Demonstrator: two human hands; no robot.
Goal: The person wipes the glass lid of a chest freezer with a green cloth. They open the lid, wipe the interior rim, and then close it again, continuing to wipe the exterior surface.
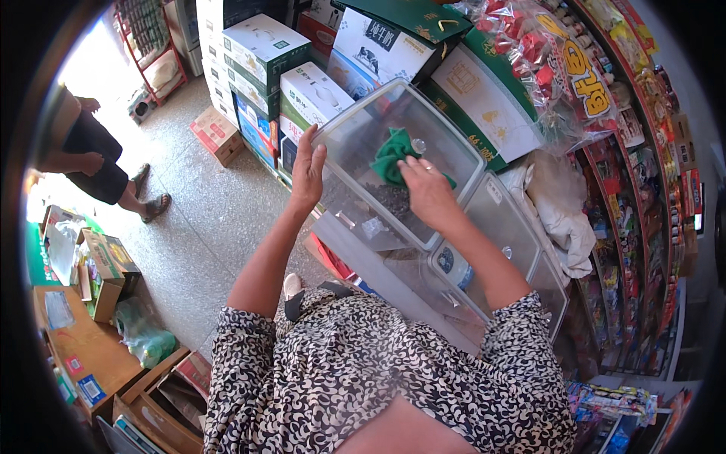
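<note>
My right hand (426, 192), with a ring on one finger, presses a bunched green cloth (392, 154) onto the clear lid (445, 122) of a plastic storage bin (354, 196). Beside the cloth stands the lid's round transparent knob (418, 146). Dark small pieces (385, 198) and a clear wrapper (372, 227) show through the bin; what they are is hard to tell. At the bin's left edge, my left hand (308, 173) rests with its fingers pointing away and the thumb apart. Part of the lid is hidden under the cloth and my right hand.
Another lidded clear bin (513, 218) adjoins on the right. Milk cartons (266, 42) are stacked beyond, near a bagged snack pack (584, 79). Shelves of packaged goods (629, 227) line the right. A person (93, 153) is at left, above a wooden desk (96, 335).
</note>
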